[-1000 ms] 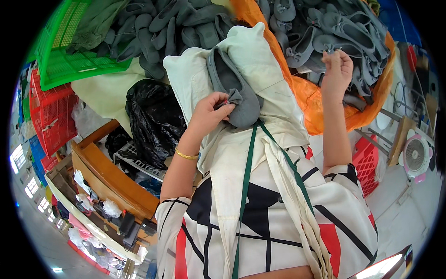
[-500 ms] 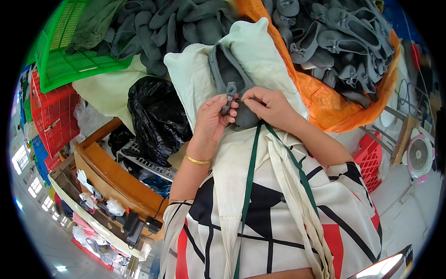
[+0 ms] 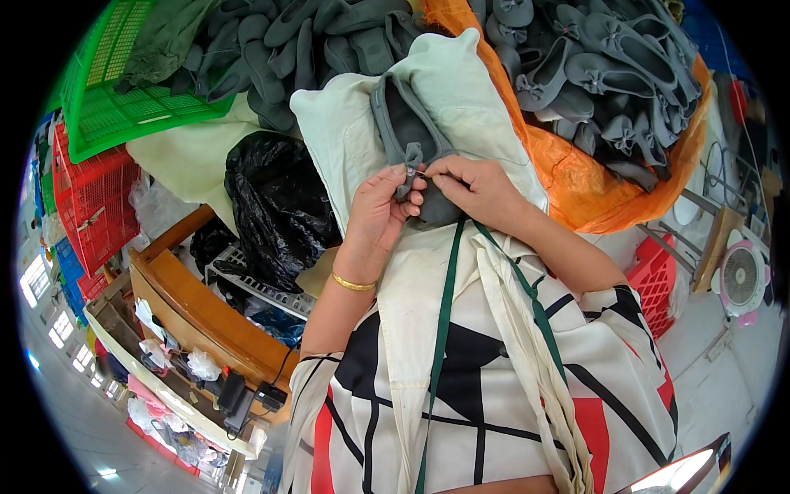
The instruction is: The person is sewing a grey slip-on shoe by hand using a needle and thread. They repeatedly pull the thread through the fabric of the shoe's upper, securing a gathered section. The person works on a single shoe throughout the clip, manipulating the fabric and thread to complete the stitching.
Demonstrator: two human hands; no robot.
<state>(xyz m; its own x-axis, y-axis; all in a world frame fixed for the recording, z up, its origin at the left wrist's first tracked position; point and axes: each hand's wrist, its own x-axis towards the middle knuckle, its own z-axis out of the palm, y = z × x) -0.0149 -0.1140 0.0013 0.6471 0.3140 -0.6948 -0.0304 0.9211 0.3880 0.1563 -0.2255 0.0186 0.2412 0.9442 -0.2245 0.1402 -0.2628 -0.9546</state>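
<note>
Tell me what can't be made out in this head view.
- Head view: the thin item at the fingertips of the right hand is too small to identify.
- Head view: part of the grey shoe is covered by both hands.
- Head view: the black bag's inside is hidden by its plastic.
- Head view: the upper-left shoe pile is cut off by the top edge.

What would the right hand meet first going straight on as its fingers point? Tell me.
Probably the grey bow over the shoe, pinched by the left hand; that hand's fingertips lie so close that depth leaves the order unclear.
</note>
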